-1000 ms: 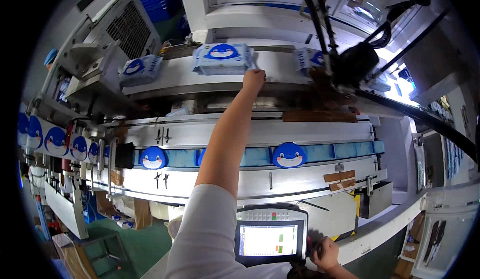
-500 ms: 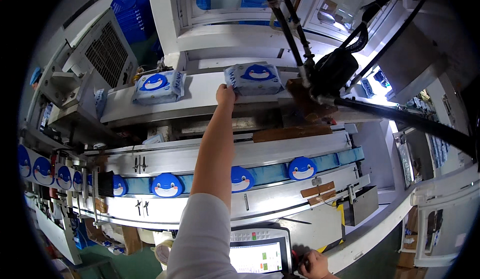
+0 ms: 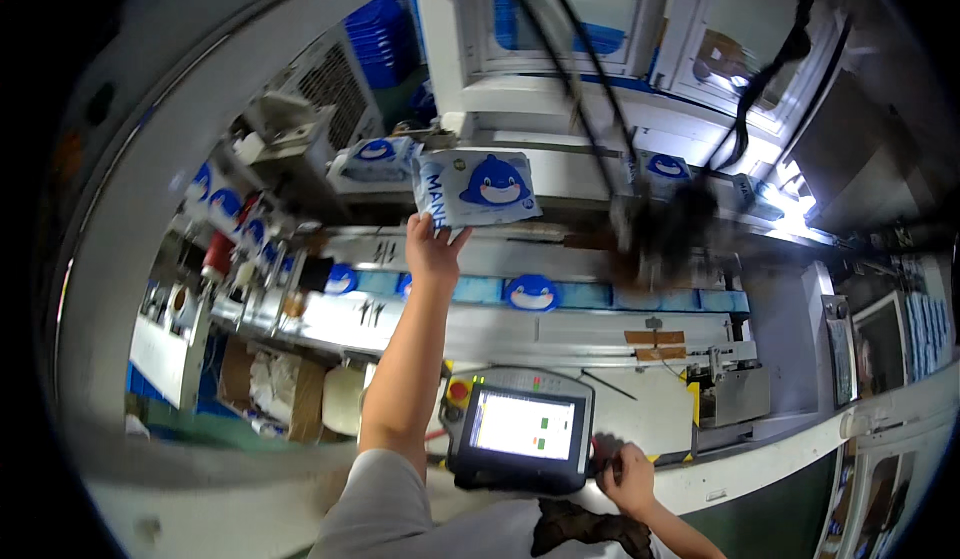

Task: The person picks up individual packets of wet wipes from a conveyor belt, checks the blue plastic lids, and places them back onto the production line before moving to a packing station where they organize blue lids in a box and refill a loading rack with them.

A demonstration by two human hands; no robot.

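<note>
My left hand is stretched far forward, its fingers closed on the lower left edge of a soft pale-blue wipes pack with a blue whale picture. Held up and tilted, the pack partly covers the far conveyor. A second wipes pack lies behind it to the left. Low on the right, my right hand is curled beside the right edge of a control panel with a lit screen. What its fingers grip is hidden.
Blue whale-shaped lids lie along a nearer conveyor. Black machine arms, blurred, hang over the right side. More packs are beyond them. A white frame rail crosses in front; an open cardboard box stands lower left.
My left hand has lifted the wipes pack off the far conveyor and drawn it nearer. The view has shifted, the machine arms have moved, and my right hand stays by the panel.
</note>
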